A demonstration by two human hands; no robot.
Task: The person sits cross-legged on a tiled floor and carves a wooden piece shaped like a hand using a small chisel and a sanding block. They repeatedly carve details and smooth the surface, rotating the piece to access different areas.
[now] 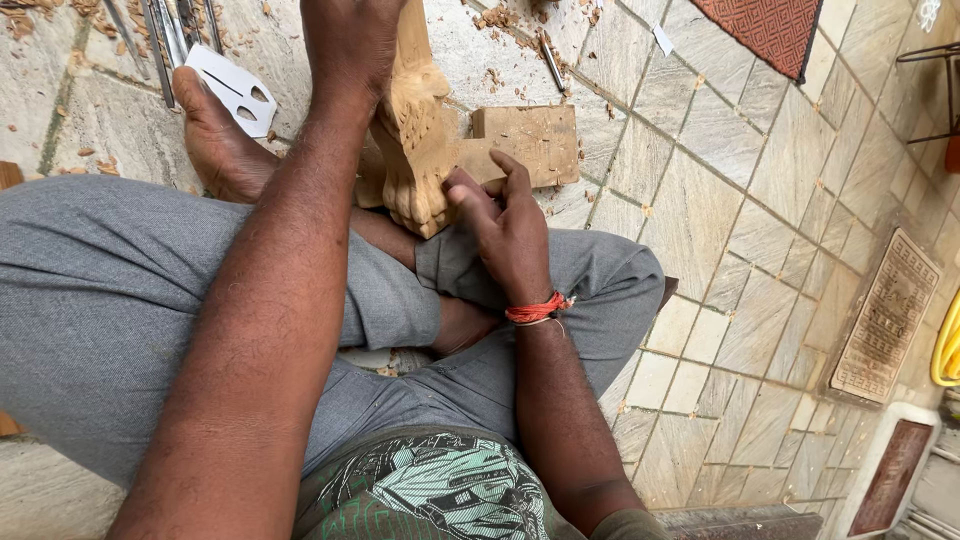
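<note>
Seated cross-legged on a stone-tiled floor [760, 200], a person in grey trousers [100, 290] works a pale wooden carving [415, 150] propped upright against the shins. Nearest the lens, the left forearm runs up to the left hand [350, 40], which closes around the carving's upper part; its fingers are hidden by the frame edge, so the exact grip cannot be told. Beside the carving's lower end, the right hand [505, 225], an orange thread [537, 310] at its wrist, curls half shut with fingertips pressed on the scalloped detail; whether it pinches a small tool cannot be told. The carving already shows deep relief, suggesting shaping is well along, with finishing judged still to come. Behind the carving lies a flat wooden block [530, 140]; beyond it, wood chips [495, 15], steel chisels [165, 35] and a white paper template [232, 88].
</note>
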